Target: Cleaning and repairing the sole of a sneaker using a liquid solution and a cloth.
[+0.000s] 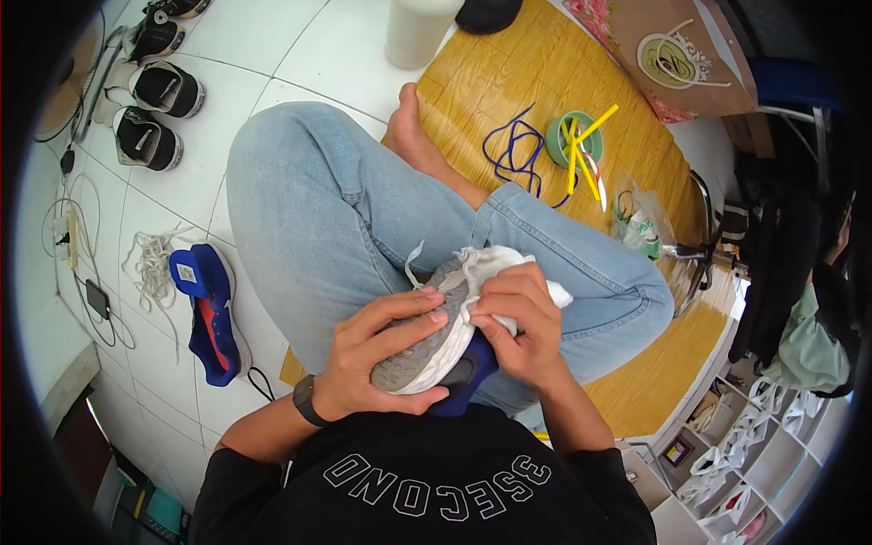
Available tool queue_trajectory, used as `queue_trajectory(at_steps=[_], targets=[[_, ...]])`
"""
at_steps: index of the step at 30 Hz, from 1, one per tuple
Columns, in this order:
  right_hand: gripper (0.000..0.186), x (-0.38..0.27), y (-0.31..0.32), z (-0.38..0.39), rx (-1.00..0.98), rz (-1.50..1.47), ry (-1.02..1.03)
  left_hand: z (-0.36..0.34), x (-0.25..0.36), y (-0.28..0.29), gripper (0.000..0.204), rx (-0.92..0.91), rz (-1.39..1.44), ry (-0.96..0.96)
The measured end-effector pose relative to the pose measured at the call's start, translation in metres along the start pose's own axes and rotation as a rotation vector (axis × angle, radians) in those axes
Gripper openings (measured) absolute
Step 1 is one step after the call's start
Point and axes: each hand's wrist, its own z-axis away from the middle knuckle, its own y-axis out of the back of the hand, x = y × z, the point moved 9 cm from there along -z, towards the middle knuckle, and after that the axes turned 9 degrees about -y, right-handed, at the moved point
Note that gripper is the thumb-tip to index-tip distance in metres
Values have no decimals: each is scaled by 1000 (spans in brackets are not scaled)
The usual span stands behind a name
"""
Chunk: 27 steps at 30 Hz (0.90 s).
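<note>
A blue sneaker [424, 356] with a white midsole and grey tread lies on its side in my lap, the sole turned up. My left hand [374, 356] grips it round the toe or heel end; which end, I cannot tell. A crumpled white cloth [500, 262] is bunched over the far end of the sole. Pinching this cloth against the midsole edge is my right hand [522, 322], its fingers curled. Left of my knee, the matching blue sneaker [211, 313] stands on the tiles, without laces. Loose white laces [154, 268] lie beside it.
Blue laces [516, 154] and a green cup [556, 145] with yellow sticks and a brush lie past my legs on the wooden board [481, 77]. Black sneakers [150, 136] line the left. A paper bag [677, 54] stands far right, a shelf [772, 463] near right.
</note>
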Motion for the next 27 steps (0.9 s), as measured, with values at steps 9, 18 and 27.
queue_trajectory(at_steps=[9, 18, 27], targets=[[21, -29, -4, -4, -65, -20, 18, 2, 4, -6, 67, 45, -2, 6], [23, -41, 1, -7, -79, 105, 143, -2, 6, -2, 67, 82, -50, 30], [23, -53, 5, -12, -86, 240, 229, -8, 1, -2, 67, 128, -39, 31]])
